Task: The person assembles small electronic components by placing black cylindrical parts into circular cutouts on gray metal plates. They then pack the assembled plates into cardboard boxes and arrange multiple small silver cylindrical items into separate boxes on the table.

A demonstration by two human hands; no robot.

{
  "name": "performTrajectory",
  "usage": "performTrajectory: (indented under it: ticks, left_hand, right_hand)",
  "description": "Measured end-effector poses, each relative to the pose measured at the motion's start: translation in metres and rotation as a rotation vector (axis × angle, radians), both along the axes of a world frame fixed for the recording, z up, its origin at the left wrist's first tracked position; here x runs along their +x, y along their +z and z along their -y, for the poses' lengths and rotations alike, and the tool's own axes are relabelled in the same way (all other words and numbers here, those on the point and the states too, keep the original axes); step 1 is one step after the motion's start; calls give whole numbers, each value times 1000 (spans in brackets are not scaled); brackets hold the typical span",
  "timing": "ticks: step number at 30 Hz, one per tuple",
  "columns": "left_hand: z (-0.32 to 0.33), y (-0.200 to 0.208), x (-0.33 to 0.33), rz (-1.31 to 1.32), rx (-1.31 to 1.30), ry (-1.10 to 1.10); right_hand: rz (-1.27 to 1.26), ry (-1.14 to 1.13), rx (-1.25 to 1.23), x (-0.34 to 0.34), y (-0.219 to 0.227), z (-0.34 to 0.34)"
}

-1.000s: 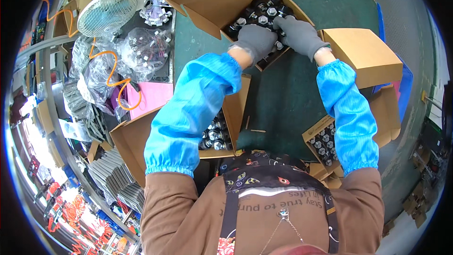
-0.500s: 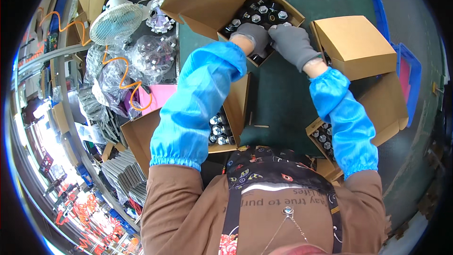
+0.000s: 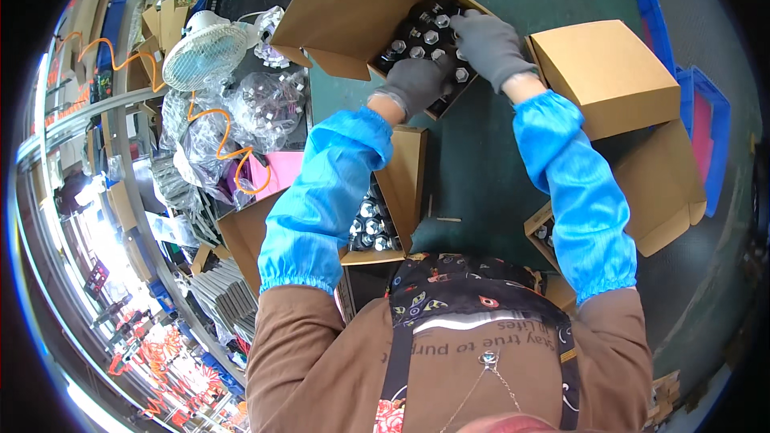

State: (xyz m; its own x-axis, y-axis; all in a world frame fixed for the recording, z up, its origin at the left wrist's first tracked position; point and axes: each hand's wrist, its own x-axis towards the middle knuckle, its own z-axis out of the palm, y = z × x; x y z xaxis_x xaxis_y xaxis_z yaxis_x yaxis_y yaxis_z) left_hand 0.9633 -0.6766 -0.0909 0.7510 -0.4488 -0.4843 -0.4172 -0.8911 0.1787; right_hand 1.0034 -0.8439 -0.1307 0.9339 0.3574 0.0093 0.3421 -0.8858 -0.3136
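An opened cardboard box [image 3: 361, 0] at the far middle holds several black parts with silver hexagonal heads [image 3: 431, 37]. My left hand [image 3: 417, 84], in a grey glove, is over the near side of this box, its fingers curled down among the parts. At the box's right side is my right hand [image 3: 488, 48], also gloved in grey, with bent fingers over the parts. Whatever either hand grips is hidden beneath the fingers. Blue sleeve covers [image 3: 321, 184] reach up both forearms.
A closed-topped cardboard box [image 3: 601, 72] stands right of my right hand. Nearer me are two opened boxes of similar parts, one at left [image 3: 405, 184] and one at right [image 3: 658, 184]. Blue bins [image 3: 706, 128] line the right edge; a fan [image 3: 204, 56] and plastic-bagged items [image 3: 269, 100] lie left.
My hands have drawn apart inside the box. The left moved nearer me and slightly left; the right shifted farther away, toward the box's far right side.
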Motion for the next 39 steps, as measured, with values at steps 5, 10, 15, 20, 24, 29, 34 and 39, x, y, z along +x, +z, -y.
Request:
performTrajectory:
  ticks: [5,10,15,20,24,29,34,39]
  left_hand:
    - [5,-10,-4,27,164,-46]
    - [9,-8,-5,9,251,-22]
    - [1,6,-6,-8,-24,179]
    - [-9,-13,-9,123,-191,60]
    - [-7,-15,-3,117,-126,0]
    - [-2,-8,1,60,-77,-30]
    - [2,-10,-5,83,-24,9]
    - [18,-5,5,-23,183,-34]
  right_hand:
    - [-36,-56,-143,8,1,-50]
    - [-48,-127,-98,14,1,-55]
    - [-335,-263,325,22,31,-3]
    - [-522,-297,777,30,9,26]
    - [-167,-126,265,13,24,-1]
    - [18,-1,-14,14,-3,-14]
    - [-42,95,-44,23,1,-14]
    - [31,167,-85,22,-15,-20]
